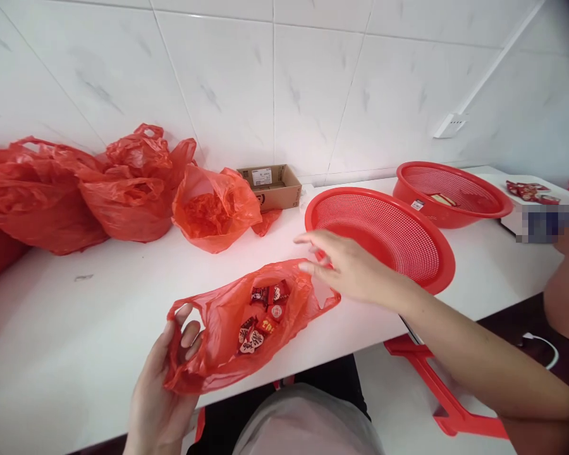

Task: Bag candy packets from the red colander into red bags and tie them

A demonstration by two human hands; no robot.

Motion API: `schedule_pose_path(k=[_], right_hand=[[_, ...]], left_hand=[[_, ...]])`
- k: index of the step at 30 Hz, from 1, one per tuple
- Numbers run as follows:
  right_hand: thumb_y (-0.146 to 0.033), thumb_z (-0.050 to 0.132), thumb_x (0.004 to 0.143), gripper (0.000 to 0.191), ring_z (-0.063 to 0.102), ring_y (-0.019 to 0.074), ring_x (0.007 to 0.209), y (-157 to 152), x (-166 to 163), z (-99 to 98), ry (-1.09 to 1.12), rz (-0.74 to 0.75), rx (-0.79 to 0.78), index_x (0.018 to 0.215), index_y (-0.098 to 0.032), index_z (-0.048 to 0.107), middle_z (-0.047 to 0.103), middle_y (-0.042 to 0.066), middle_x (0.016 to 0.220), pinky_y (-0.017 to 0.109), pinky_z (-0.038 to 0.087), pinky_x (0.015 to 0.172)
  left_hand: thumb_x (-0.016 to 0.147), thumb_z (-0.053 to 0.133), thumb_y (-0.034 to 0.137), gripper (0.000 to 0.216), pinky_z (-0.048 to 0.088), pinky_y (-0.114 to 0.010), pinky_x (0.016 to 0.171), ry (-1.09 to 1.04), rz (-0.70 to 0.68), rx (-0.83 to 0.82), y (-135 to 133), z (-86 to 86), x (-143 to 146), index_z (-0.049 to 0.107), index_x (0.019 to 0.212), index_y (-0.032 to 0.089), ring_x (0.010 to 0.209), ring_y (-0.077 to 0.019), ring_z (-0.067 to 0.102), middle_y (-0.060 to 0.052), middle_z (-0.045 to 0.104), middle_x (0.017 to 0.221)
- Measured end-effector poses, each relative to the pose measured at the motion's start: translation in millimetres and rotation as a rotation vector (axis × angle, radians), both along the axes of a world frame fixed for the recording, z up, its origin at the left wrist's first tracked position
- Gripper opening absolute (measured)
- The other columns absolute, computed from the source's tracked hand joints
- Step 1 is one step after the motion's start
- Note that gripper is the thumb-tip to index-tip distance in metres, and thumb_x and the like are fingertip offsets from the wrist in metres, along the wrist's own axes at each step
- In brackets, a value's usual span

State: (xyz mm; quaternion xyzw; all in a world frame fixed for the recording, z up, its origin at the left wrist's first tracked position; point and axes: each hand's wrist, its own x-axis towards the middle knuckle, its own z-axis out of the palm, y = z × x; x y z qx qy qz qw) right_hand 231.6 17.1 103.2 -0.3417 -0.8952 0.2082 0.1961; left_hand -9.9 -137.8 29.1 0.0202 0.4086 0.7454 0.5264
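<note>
A thin red plastic bag (227, 338) lies at the table's front edge with its mouth spread open. Inside are several small wrapped candies (268, 322) in red and dark wrappers. My left hand (164, 373) is closed on the bag's left handle, its fingers passing through the loop. Over the bag's right end hovers my right hand (346, 265), fingers apart and nothing in them. Its thumb is close to the bag's rim; whether they touch I cannot tell. A red mesh basket (379, 234) stands just behind this hand.
Filled red bags (128, 196) line the wall at the left, beside an opened red bag (218, 212). A small cardboard box (279, 193) sits behind. Farther right are a second red basket (450, 186), a white scale with red packets (531, 191) and another person's arm (566, 284).
</note>
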Motion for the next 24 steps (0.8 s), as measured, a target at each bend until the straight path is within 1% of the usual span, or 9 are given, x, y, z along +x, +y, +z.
schedule_pose_path(k=[3,6,8,11,15,17,19,21,24], right_hand=[[-0.038,0.055,0.089,0.056,0.060,0.0305,0.109,-16.6,10.5,-24.9,-0.212,-0.023,-0.072,0.141,-0.027,0.038,0.056,0.012,0.130,0.046,0.051,0.088],[-0.031,0.049,0.090,0.063,0.065,0.0290,0.085,-25.5,23.2,-33.0,-0.420,-0.010,-0.201,0.148,-0.024,0.027,0.066,0.013,0.100,0.043,0.052,0.071],[-0.029,0.045,0.091,0.059,0.065,0.0242,0.076,-21.7,34.4,-16.9,-0.445,0.042,-0.320,0.148,-0.027,0.029,0.066,0.009,0.091,0.038,0.052,0.066],[-0.033,0.049,0.092,0.048,0.064,0.0170,0.070,-2.8,49.8,32.6,-0.236,0.026,-0.441,0.139,-0.033,0.038,0.067,0.004,0.094,0.030,0.052,0.064],[-0.028,0.050,0.092,0.027,0.058,0.0108,0.056,24.9,42.9,89.0,0.280,-0.198,-0.216,0.119,-0.026,0.050,0.062,-0.002,0.075,0.023,0.048,0.053],[-0.024,0.053,0.091,0.016,0.055,0.0097,0.052,32.0,26.8,98.6,0.324,-0.174,-0.230,0.106,-0.024,0.054,0.057,-0.004,0.067,0.021,0.046,0.049],[-0.022,0.060,0.087,0.012,0.054,0.0091,0.049,34.5,10.7,100.0,0.253,-0.077,-0.337,0.098,-0.023,0.055,0.053,-0.005,0.062,0.021,0.046,0.047],[-0.020,0.065,0.084,0.013,0.054,0.0088,0.048,34.0,1.1,99.4,0.271,-0.008,-0.368,0.094,-0.024,0.056,0.052,-0.006,0.061,0.021,0.046,0.046],[-0.021,0.068,0.083,0.015,0.054,0.0086,0.048,29.4,1.7,100.3,0.423,0.030,-0.351,0.090,-0.023,0.056,0.051,-0.006,0.061,0.022,0.048,0.046]], left_hand=[[0.074,0.072,0.025,0.023,0.050,-0.015,0.047,0.028,0.006,-0.031,-4.3,-1.5,-1.5,0.068,0.096,0.019,0.051,-0.0055,0.044,0.005,0.043,0.066],[0.071,0.077,0.029,0.029,0.052,-0.016,0.051,0.094,-0.045,-0.098,-11.0,-3.6,-3.4,0.069,0.098,0.020,0.056,-0.0067,0.047,0.005,0.046,0.069],[0.070,0.078,0.034,0.030,0.053,-0.016,0.053,0.212,-0.089,-0.145,-16.6,-3.6,-13.0,0.070,0.094,0.019,0.060,-0.0085,0.049,0.003,0.048,0.068],[0.063,0.083,0.035,0.027,0.053,-0.017,0.050,0.400,-0.082,-0.183,-19.1,8.5,-43.0,0.069,0.077,0.016,0.056,-0.0104,0.048,0.002,0.049,0.058],[0.067,0.078,0.022,0.016,0.042,-0.009,0.034,0.387,0.002,0.031,3.5,54.7,-73.5,0.064,0.067,0.015,0.043,-0.0048,0.038,0.006,0.040,0.050],[0.079,0.067,0.018,0.013,0.042,-0.008,0.035,0.411,-0.022,0.177,22.2,75.8,-69.0,0.062,0.068,0.014,0.042,-0.0040,0.037,0.006,0.038,0.051],[0.088,0.056,0.021,0.016,0.054,-0.018,0.046,0.513,-0.043,0.237,37.9,83.3,-52.9,0.066,0.076,0.014,0.053,-0.0086,0.050,0.002,0.049,0.059],[0.088,0.057,0.029,0.021,0.060,-0.029,0.064,0.677,-0.099,0.233,44.7,76.3,-31.8,0.071,0.095,0.013,0.076,-0.0171,0.060,-0.006,0.062,0.080],[0.074,0.075,0.036,0.048,0.055,-0.029,0.083,0.904,-0.312,0.125,35.0,53.6,-3.8,0.069,0.116,0.016,0.104,-0.0253,0.057,-0.013,0.064,0.110]])
